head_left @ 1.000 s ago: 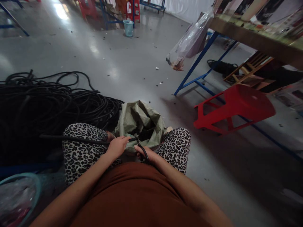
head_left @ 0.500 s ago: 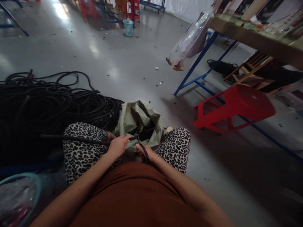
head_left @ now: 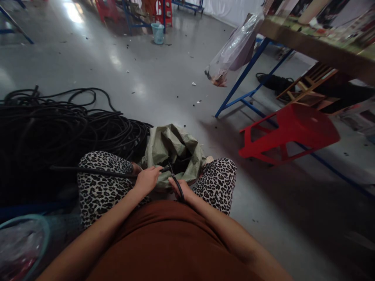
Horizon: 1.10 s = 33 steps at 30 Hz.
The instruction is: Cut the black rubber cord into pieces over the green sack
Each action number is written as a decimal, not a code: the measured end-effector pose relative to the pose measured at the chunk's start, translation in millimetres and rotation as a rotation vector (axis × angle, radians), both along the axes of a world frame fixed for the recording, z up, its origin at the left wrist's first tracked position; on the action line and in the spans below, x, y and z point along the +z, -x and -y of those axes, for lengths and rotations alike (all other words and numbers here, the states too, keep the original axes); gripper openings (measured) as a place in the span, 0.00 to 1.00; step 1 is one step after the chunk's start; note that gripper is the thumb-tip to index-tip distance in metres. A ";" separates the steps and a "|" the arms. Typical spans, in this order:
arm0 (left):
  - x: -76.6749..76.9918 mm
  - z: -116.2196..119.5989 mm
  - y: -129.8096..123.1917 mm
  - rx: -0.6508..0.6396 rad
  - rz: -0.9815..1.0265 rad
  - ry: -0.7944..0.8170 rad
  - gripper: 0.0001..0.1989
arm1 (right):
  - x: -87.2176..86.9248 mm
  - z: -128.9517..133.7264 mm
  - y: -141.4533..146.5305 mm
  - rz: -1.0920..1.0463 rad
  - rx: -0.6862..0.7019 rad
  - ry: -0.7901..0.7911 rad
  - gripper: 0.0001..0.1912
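My left hand (head_left: 148, 180) is closed round a black rubber-like cord (head_left: 99, 171), which runs across my left knee from the left. The cord's short end pokes out past my fingers over an olive woven sack (head_left: 155, 146). In my right hand (head_left: 181, 188) I grip scissors (head_left: 178, 186) with black handles; their blades meet the cord's end just above the sack's mouth. Dark pieces lie inside the sack, hard to make out one by one. The sack stands open between my knees.
A big heap of black cord (head_left: 73, 125) lies to the left. A light blue basket (head_left: 45, 230) holding plastic stands at lower left. On the right are a red stool (head_left: 310, 125) and a blue-legged table (head_left: 281, 33) with a clear plastic bag (head_left: 231, 50) hanging off it.
The scissor blades have shifted slightly and now look closer together at the cord's end. Both hands stay nearly in place, the left still on the cord.
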<state>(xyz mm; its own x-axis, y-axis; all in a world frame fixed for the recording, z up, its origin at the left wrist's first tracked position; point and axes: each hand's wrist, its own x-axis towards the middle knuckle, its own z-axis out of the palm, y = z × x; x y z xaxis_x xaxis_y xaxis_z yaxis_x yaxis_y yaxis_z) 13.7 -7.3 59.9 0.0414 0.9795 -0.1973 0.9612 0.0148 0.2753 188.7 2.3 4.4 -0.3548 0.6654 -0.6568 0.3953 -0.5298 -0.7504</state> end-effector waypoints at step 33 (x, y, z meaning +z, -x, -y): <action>0.9 -10.6 -11.6 -0.030 -0.042 0.034 0.16 | 7.1 0.1 -4.6 0.174 0.086 -0.179 0.26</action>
<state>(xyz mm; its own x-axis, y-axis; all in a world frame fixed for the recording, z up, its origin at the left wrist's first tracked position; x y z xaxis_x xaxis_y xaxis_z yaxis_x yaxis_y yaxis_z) 25.3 3.3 60.8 0.0611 0.9707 -0.2326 0.9722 -0.0051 0.2342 193.3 2.3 11.5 -0.3073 0.7487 -0.5873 0.5643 -0.3536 -0.7460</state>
